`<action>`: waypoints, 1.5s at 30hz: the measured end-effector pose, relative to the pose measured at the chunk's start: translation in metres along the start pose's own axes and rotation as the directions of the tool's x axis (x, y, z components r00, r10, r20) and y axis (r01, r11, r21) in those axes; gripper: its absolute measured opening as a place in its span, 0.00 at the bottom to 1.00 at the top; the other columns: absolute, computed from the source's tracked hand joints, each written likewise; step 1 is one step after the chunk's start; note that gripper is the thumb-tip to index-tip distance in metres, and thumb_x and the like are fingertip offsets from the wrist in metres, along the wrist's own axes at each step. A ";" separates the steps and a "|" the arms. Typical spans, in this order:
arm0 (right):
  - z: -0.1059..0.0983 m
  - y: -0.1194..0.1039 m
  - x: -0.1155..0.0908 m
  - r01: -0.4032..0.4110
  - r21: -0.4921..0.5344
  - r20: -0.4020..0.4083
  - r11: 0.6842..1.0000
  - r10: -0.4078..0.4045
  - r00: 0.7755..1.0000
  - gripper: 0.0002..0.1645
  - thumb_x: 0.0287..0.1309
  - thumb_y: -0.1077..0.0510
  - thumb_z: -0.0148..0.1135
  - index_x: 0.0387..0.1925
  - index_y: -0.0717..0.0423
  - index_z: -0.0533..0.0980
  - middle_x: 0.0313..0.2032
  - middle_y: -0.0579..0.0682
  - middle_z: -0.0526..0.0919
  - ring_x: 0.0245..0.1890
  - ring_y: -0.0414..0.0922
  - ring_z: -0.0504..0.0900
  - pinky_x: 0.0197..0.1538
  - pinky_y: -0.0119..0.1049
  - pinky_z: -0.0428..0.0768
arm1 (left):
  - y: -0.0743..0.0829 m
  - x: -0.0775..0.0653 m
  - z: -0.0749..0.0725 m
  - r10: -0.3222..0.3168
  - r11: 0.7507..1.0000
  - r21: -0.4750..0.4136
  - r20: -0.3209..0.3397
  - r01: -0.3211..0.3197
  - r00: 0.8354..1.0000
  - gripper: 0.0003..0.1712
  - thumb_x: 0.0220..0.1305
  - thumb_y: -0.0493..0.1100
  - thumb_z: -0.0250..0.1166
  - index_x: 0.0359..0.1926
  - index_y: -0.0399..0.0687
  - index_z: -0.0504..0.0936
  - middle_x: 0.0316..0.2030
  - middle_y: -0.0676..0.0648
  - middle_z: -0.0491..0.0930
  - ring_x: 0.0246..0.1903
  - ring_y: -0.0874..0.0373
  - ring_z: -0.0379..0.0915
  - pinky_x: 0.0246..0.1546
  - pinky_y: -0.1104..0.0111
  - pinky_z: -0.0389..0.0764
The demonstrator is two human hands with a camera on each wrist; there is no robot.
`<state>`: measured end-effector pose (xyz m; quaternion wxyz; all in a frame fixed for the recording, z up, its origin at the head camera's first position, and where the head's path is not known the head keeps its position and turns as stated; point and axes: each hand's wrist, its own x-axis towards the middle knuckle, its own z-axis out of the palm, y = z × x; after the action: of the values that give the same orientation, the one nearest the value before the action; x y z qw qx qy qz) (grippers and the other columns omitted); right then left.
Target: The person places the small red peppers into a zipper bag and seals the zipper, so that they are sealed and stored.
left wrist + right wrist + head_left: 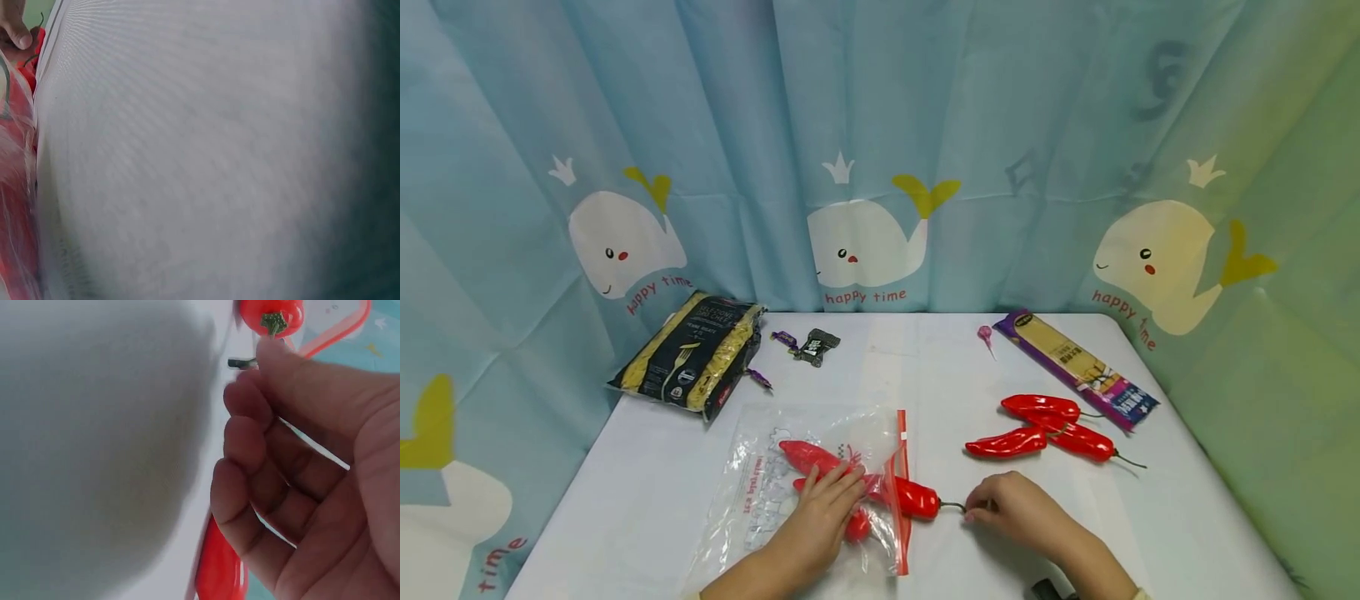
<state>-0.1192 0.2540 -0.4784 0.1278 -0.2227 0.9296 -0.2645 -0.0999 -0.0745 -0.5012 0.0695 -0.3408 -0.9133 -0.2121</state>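
Note:
A clear zip bag [760,475] with a red zip edge lies on the table with red chili peppers inside. My left hand [829,508] rests on top of it, fingers extended over the peppers. One large red chili pepper [917,498] sticks partly out of the bag's mouth, its stem pointing right. At that stem, the thumb and forefinger of my right hand [1011,508] pinch the tip, as the right wrist view shows with the pepper's green stem [274,324]. In the left wrist view the bag [15,156] shows only along the left edge.
Three more red chili peppers [1078,440] lie to the right. Behind them are a purple noodle packet [1075,362] and a lollipop [985,333]. At back left sit a pasta bag [692,350] and several small wrapped candies [817,346]. A black object [1047,590] shows at the near edge.

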 end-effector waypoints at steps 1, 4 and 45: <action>0.001 0.000 0.000 0.005 -0.009 -0.009 1.000 -0.005 1.000 0.08 0.54 0.52 0.75 0.34 0.51 0.87 0.27 0.32 0.82 0.27 0.30 0.74 0.31 0.34 0.77 | 0.000 0.000 0.000 0.001 1.000 0.000 -0.005 -0.001 1.000 0.20 0.69 0.38 0.62 0.61 0.39 0.79 0.64 0.41 0.76 0.67 0.40 0.67 0.63 0.33 0.62; 0.003 -0.001 0.003 -0.002 -0.026 -0.025 1.000 0.001 1.000 0.08 0.53 0.53 0.75 0.33 0.51 0.87 0.27 0.33 0.82 0.27 0.30 0.75 0.31 0.34 0.77 | 0.001 0.000 0.001 0.004 1.000 0.000 -0.013 -0.004 1.000 0.20 0.69 0.37 0.61 0.60 0.39 0.79 0.64 0.40 0.76 0.66 0.39 0.67 0.62 0.33 0.62; -0.030 0.009 0.034 0.004 -0.183 -0.328 0.983 -0.064 0.942 0.13 0.53 0.69 0.69 0.37 0.50 0.86 0.40 0.44 0.85 0.44 0.47 0.82 0.50 0.47 0.83 | -0.002 -0.003 0.004 0.051 0.998 0.028 -0.074 -0.049 0.996 0.23 0.66 0.37 0.64 0.62 0.39 0.78 0.63 0.42 0.76 0.64 0.39 0.69 0.60 0.34 0.65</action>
<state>-0.1627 0.2575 -0.4623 -0.0560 -0.2016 0.9538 -0.2156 -0.0990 -0.0753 -0.5065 0.1131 -0.3545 -0.9039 -0.2108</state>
